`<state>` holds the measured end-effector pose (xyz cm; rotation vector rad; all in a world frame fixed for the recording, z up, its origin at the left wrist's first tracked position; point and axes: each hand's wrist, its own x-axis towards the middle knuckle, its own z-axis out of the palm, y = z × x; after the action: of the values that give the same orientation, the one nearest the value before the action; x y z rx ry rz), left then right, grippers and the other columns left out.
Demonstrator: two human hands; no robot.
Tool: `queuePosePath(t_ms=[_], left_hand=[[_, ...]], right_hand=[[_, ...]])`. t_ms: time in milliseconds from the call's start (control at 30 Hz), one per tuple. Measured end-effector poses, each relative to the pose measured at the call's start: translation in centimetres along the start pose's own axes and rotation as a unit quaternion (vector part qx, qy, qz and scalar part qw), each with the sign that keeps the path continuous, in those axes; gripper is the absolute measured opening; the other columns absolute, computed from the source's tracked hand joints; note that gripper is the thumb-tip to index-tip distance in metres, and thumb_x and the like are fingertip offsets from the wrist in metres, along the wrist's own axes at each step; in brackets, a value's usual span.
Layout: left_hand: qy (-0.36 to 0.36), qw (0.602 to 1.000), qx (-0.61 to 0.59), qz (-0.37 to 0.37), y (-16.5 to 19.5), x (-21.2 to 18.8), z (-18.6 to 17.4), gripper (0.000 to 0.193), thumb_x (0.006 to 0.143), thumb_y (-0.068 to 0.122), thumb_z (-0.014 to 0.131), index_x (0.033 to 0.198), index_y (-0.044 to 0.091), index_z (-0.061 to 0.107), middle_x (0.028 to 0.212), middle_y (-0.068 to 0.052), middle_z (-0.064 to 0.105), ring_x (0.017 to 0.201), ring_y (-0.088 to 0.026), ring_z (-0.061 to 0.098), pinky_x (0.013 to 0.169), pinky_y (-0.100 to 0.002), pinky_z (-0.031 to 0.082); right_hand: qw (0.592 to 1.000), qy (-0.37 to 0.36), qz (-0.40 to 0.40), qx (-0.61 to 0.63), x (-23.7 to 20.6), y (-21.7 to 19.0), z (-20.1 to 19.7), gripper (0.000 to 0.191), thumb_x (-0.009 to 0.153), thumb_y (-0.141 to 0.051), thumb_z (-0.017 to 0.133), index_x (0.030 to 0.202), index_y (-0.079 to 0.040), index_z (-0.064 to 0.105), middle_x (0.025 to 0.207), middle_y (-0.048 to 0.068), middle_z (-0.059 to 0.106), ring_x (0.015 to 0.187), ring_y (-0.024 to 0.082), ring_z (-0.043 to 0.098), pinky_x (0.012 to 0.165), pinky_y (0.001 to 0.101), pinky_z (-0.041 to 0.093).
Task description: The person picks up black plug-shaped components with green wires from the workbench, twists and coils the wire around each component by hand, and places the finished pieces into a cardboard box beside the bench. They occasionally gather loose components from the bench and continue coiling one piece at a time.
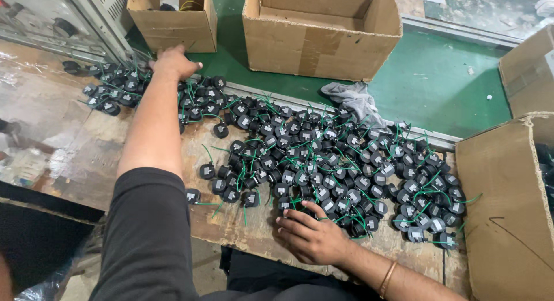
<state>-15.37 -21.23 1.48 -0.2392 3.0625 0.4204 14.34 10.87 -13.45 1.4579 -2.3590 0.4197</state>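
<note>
Across the worn workbench [75, 162], a broad heap of small round black parts with green wires [323, 162] spreads from far left to right, and everything else sits around that heap.

At the heap's far left end, your left hand [173, 63] reaches out on a long arm in a dark sleeve [150, 232]. It lies palm down, fingers loosely curled over the outermost parts; whether it actually grips one, you cannot tell from this view. Just behind that hand, beyond the heap's back edge, stands a small cardboard box [173, 24] on the green surface [438, 87]. Left of the heap, the bench is covered with shiny clear plastic sheet [34, 105].

Behind the heap's middle sits a larger open cardboard box [323, 41], also on the green surface. A crumpled grey rag [355, 99] lies at the heap's back edge, touching the parts there.

At the heap's near edge, right of its middle, your right hand [311, 234] rests on the bench with fingers spread and flat, the fingertips [314, 207] touching the nearest black parts. It is open and holds nothing. A thin bangle [388, 278] circles that wrist.

Right of the heap, a tall cardboard box [508, 209] stands close against the outermost parts, its open side turned towards them. Behind it, further back, another cardboard box [528, 70] shows at the frame's edge.
</note>
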Motion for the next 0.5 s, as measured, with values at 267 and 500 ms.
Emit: queuePosePath(t_ms=[267,500], left_hand=[[0.082,0.963,-0.142,0.216,-2.2,0.0,0.9,0.022,0.090,0.022,0.081,0.104,0.007,0.071,0.098,-0.014,0.075,0.096,-0.030,0.072,0.086,-0.040,0.055],[-0.019,0.931,-0.303,0.203,-5.5,-1.4,3.0,0.013,0.095,0.011,0.071,0.106,0.005,0.066,0.100,-0.007,0.074,0.087,-0.015,0.065,0.081,-0.033,0.052]], right_hand=[[1.000,0.001,-0.004,0.003,0.5,0.3,-0.1,0.037,0.087,-0.025,0.073,0.123,-0.016,0.073,0.137,0.006,0.063,0.130,0.025,0.057,0.112,0.0531,0.036],[1.000,-0.004,0.012,-0.004,0.6,0.2,0.3,0.032,0.089,-0.026,0.073,0.119,-0.013,0.072,0.138,0.006,0.063,0.130,0.024,0.057,0.112,0.0509,0.037]])
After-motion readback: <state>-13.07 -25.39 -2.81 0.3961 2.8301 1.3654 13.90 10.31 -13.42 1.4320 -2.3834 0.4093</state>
